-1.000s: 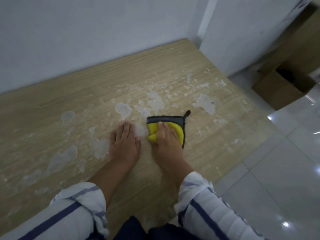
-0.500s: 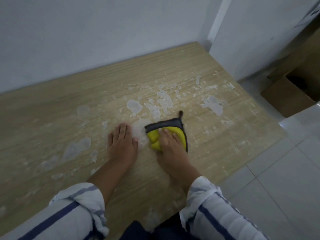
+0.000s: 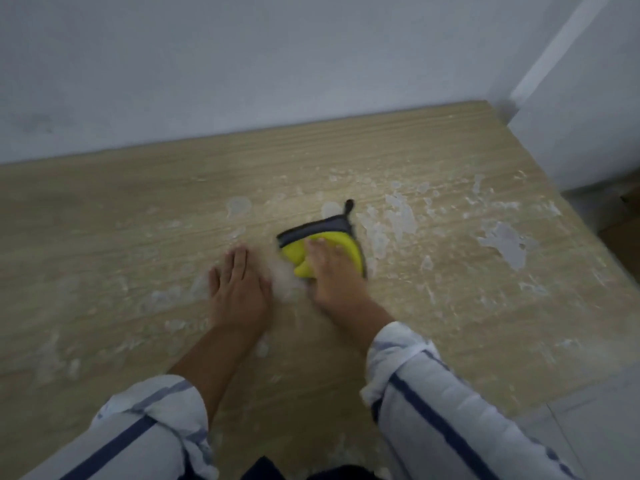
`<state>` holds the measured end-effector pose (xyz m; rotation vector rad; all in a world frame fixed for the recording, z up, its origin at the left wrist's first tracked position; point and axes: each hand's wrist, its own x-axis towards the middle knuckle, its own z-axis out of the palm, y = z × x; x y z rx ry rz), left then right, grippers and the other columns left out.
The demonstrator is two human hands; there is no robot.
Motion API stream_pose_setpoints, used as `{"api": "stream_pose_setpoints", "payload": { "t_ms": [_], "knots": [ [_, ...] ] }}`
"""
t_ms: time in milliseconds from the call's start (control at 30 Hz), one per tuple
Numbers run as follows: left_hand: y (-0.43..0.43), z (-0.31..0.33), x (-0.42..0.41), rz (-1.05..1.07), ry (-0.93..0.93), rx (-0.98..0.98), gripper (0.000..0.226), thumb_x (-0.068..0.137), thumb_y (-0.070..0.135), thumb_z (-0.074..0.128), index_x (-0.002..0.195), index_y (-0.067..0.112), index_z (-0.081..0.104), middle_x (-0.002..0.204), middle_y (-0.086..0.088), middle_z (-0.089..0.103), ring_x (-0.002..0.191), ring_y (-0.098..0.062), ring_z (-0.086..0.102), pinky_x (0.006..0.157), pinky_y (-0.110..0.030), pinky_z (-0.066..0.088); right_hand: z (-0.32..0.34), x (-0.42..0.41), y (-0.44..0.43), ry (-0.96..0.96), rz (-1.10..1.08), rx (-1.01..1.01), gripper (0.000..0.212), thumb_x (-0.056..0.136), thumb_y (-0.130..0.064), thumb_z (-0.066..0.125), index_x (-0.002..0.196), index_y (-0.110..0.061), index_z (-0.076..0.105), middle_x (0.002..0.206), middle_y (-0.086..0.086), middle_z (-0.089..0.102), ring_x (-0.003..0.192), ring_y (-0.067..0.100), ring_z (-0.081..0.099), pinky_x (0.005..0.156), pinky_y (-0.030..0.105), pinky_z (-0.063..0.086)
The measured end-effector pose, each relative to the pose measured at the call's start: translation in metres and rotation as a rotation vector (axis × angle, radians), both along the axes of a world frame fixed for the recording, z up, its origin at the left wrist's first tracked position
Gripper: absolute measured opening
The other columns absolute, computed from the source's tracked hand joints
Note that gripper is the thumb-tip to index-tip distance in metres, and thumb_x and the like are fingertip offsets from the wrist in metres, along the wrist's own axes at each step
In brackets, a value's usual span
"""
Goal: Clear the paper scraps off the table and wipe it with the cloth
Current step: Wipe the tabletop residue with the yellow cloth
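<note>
**Two hands, one cloth, a table full of scraps**

I count two hands, one cloth, and more paper scraps than I can number. The scraps are white flecks and patches spread over the wooden table (image 3: 104, 220), thickest toward its right half. The biggest patch (image 3: 505, 240) lies well to the right of my hands. One soft heap of scraps (image 3: 287, 284) sits between my two hands, touching both.

My left hand (image 3: 239, 289) lies palm down on the table. Its fingers are straight and close together, pointing away from me, and it holds nothing. Its thumb side is against the heap.

My right hand (image 3: 334, 275) presses down on the cloth (image 3: 294, 254), with the fingers laid across the top of it rather than curled around it. Blur hides the thumb.

The cloth is yellow with a grey border and one small dark loop (image 3: 349, 206) at its far corner. It is bunched on the table near the middle, just right of the heap.

Both forearms are bare. Two white sleeves with blue stripes are rolled up, the left sleeve (image 3: 145, 427) and the right sleeve (image 3: 433, 410). A pale wall (image 3: 242, 64) runs along the far edge of the table.
</note>
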<state>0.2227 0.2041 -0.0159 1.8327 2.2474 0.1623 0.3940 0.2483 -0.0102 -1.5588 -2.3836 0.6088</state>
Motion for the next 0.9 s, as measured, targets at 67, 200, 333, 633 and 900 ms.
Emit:
{"api": "stream_pose_setpoints", "payload": {
  "t_ms": [67,200,333,633,900],
  "knots": [
    [0.001,-0.002,0.000,-0.002,0.002,-0.002,0.059,0.097,0.037,0.021,0.149,0.012,0.008,0.158,-0.004,0.006,0.145,-0.018,0.000,0.116,-0.040,-0.004,0.000,0.042,0.021,-0.035,-0.235,0.007,0.062,0.091,-0.024,0.049,0.144,-0.005,0.022,0.149,0.018,0.031,0.136,0.033,0.028,0.112,0.041,0.018],
    [0.001,-0.005,0.001,0.007,0.010,0.013,0.059,0.097,0.038,0.018,0.149,0.013,0.006,0.158,-0.004,0.005,0.145,-0.018,-0.003,0.115,-0.039,-0.006,0.017,0.080,0.055,-0.029,-0.724,-0.051,0.055,0.091,-0.029,0.050,0.136,-0.003,0.032,0.142,0.019,0.038,0.130,0.037,0.035,0.106,0.045,0.031],
    [0.009,-0.004,0.010,-0.015,-0.010,0.016,0.057,0.097,0.039,0.019,0.149,0.015,0.010,0.158,-0.003,0.007,0.145,-0.019,-0.001,0.115,-0.040,-0.005,0.010,-0.005,0.037,0.109,-0.264,-0.005,0.056,0.081,-0.014,0.056,0.133,-0.001,0.038,0.135,0.022,0.045,0.127,0.037,0.039,0.102,0.040,0.033],
    [0.027,-0.003,0.037,-0.089,0.003,-0.005,0.060,0.097,0.039,0.022,0.149,0.012,0.009,0.158,-0.006,0.006,0.145,-0.021,-0.001,0.116,-0.039,-0.005,0.004,0.181,0.029,-0.053,-0.848,-0.023,0.062,0.092,-0.034,0.046,0.143,-0.007,0.023,0.143,0.021,0.036,0.128,0.039,0.037,0.106,0.049,0.033],
    [0.031,0.003,0.109,-0.287,-0.044,-0.035,0.059,0.098,0.040,0.017,0.149,0.013,0.005,0.158,-0.004,0.000,0.145,-0.018,-0.006,0.116,-0.040,-0.004,-0.004,0.087,-0.012,0.038,-0.321,-0.027,0.057,0.088,-0.027,0.044,0.140,-0.006,0.034,0.146,0.017,0.037,0.137,0.027,0.030,0.115,0.036,0.016]
  ]
}}
